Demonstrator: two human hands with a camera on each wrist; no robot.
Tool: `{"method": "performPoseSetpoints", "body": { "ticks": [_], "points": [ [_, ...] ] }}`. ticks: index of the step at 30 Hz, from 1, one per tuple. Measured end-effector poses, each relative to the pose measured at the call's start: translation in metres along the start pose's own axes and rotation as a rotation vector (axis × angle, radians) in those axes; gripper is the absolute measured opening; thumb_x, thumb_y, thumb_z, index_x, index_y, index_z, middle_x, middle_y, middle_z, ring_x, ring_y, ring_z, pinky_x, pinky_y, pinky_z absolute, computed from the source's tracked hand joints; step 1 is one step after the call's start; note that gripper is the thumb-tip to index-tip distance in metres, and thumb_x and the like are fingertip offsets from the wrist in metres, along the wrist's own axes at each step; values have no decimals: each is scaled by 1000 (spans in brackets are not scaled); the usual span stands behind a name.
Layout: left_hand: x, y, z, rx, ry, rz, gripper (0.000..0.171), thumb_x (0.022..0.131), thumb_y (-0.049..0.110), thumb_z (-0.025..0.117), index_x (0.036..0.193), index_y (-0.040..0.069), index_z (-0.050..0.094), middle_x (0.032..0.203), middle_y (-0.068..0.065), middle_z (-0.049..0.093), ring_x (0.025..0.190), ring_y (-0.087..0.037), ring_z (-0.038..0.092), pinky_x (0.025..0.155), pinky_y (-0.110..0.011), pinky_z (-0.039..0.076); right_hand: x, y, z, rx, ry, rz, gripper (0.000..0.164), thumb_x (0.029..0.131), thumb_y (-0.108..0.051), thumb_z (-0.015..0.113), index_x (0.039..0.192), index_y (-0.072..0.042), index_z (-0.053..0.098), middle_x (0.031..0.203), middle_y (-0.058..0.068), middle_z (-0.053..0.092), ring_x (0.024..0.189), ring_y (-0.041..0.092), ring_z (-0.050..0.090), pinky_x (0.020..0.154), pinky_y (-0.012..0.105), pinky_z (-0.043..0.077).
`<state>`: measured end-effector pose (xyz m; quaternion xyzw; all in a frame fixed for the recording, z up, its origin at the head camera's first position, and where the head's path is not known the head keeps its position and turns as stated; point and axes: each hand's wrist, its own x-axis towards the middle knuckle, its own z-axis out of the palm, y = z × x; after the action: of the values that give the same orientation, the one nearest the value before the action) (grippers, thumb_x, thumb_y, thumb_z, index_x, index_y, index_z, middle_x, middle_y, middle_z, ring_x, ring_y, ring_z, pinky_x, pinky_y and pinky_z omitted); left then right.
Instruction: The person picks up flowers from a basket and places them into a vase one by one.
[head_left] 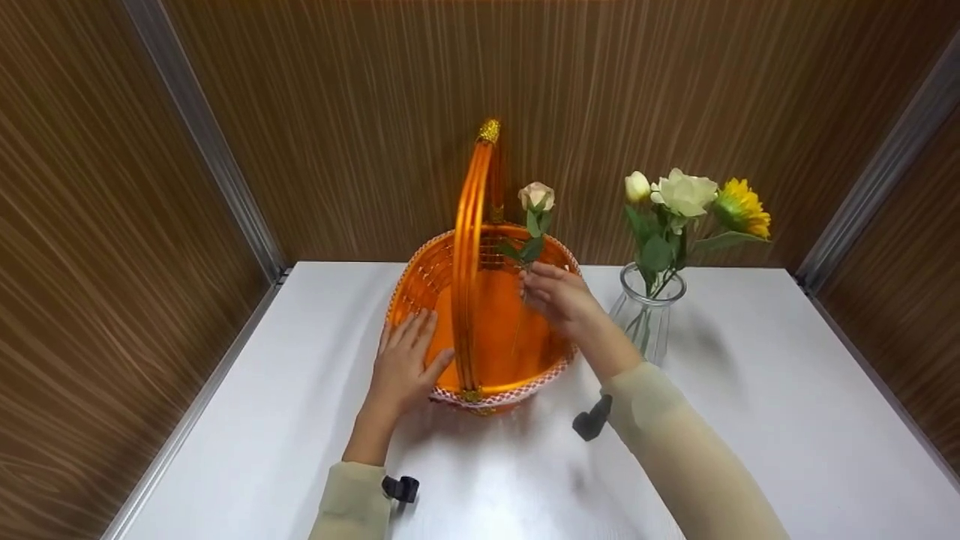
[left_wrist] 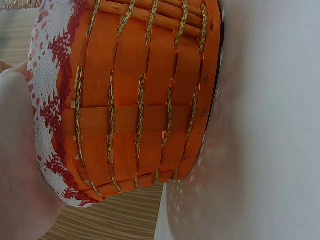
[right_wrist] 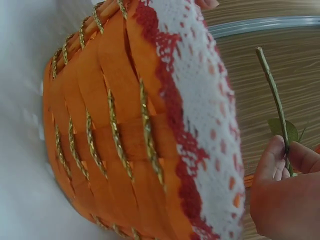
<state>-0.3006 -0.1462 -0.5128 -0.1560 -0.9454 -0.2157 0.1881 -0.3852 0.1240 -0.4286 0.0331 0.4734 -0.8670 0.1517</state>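
Note:
An orange woven basket with a tall arched handle stands on the white table. Across its left front rim lies my left hand, fingers stretched out over the inner side and thumb spread toward the handle. Thumb and fingers of my right hand pinch a pale pink rose by its stem, above the basket's right half. The rose's bloom points up; in the right wrist view the bare stem sticks out past the fingers. White and red lace trims the basket's rim in the left wrist view.
Right of the basket is a clear glass vase, partly behind my right forearm. It holds a white flower, a white bud and a yellow sunflower. Wood-grain panels enclose the table at the back and sides.

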Motion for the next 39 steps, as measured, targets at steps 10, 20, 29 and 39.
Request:
{"method": "performPoseSetpoints", "body": {
  "ticks": [10, 20, 29, 39],
  "points": [
    [-2, 1, 0, 3, 1, -9, 73, 100, 58, 42, 155, 11, 37, 159, -11, 38, 149, -33, 30, 123, -56, 6, -14, -13, -8, -14, -20, -59, 25, 98, 8, 53, 121, -2, 50, 97, 10, 68, 85, 18, 68, 90, 32, 57],
    [-1, 0, 1, 0, -5, -10, 72, 100, 56, 43, 155, 10, 36, 160, -10, 36, 148, -33, 30, 123, -56, 7, -25, -20, -16, -26, -39, -67, 27, 98, 7, 53, 123, -3, 49, 92, 7, 71, 82, 18, 68, 86, 30, 58],
    [-1, 0, 0, -1, 1, -3, 72, 100, 55, 44, 154, 9, 38, 159, -10, 37, 148, -32, 31, 123, -56, 7, -39, -29, -23, -81, -80, -105, 23, 98, 5, 55, 120, -2, 52, 96, 8, 71, 83, 18, 68, 85, 32, 59],
    [0, 1, 1, 7, 2, -5, 72, 100, 57, 44, 154, 9, 38, 159, -10, 37, 149, -30, 30, 123, -55, 7, -53, -41, -33, -86, -80, -152, 25, 96, 5, 60, 118, -2, 53, 97, 9, 71, 86, 22, 69, 85, 34, 59]
  ]
}}
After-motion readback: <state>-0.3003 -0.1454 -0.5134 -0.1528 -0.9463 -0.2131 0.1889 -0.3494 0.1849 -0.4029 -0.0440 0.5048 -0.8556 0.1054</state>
